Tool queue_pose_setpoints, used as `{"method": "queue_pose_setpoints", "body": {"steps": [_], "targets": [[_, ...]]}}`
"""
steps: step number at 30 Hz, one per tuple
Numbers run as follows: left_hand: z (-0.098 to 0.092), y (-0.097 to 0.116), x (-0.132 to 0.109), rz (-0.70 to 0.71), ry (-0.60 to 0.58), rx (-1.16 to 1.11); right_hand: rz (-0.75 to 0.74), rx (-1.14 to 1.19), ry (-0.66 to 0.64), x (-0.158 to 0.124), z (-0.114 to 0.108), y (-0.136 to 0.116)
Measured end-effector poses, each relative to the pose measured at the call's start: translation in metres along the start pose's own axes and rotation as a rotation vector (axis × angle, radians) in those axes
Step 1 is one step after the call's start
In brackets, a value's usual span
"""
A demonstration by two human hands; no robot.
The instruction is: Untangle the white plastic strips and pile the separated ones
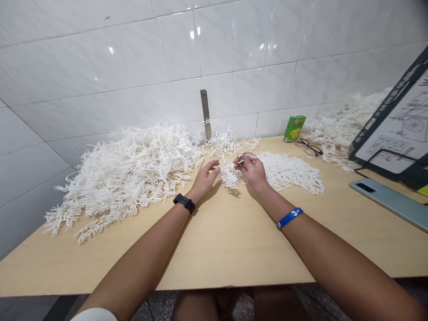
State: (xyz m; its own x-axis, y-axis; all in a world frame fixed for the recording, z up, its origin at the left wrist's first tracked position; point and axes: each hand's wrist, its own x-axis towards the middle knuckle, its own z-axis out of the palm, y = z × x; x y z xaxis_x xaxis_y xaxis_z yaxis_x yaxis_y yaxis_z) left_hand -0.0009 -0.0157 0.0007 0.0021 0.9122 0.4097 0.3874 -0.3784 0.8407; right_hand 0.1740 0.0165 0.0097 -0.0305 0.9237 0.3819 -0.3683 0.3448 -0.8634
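Observation:
A large tangled heap of white branching plastic pieces [133, 165] lies on the left of the wooden table. My left hand [205, 178] is just right of that heap, its fingers apart and nothing between them. White plastic pieces are pinched in the fingertips of my right hand [253, 174]. Between the two hands a small white cluster [230, 176] sits low over the table. A flatter pile of white strips [289, 171] spreads out to the right of my right hand. Behind the hands lies a loose white tangle [220, 143].
An upright metal bar [205, 111] stands against the tiled wall. Toward the right are a green box [294, 129], eyeglasses [309, 147], another white heap [347, 122], a phone [391, 203] and a dark-edged printed panel [401, 125]. The table's front edge [234, 286] runs below my forearms.

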Motion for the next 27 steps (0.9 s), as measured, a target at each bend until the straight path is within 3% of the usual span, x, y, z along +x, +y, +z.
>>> {"method": "queue_pose_setpoints", "body": {"steps": [5,10,21,27], "targets": [[0.001,-0.002,0.001,0.001,-0.007,0.132,0.024,-0.011,0.012,0.004,-0.001,0.001],[0.001,0.003,0.000,0.111,0.182,0.196,0.068,0.017,0.034,0.005,-0.002,-0.003],[-0.002,0.024,-0.007,0.118,0.370,0.097,-0.013,-0.032,0.013,-0.001,0.000,-0.003],[0.000,0.015,-0.003,0.072,0.389,-0.151,0.157,-0.011,-0.070,-0.006,0.003,-0.005]]}}
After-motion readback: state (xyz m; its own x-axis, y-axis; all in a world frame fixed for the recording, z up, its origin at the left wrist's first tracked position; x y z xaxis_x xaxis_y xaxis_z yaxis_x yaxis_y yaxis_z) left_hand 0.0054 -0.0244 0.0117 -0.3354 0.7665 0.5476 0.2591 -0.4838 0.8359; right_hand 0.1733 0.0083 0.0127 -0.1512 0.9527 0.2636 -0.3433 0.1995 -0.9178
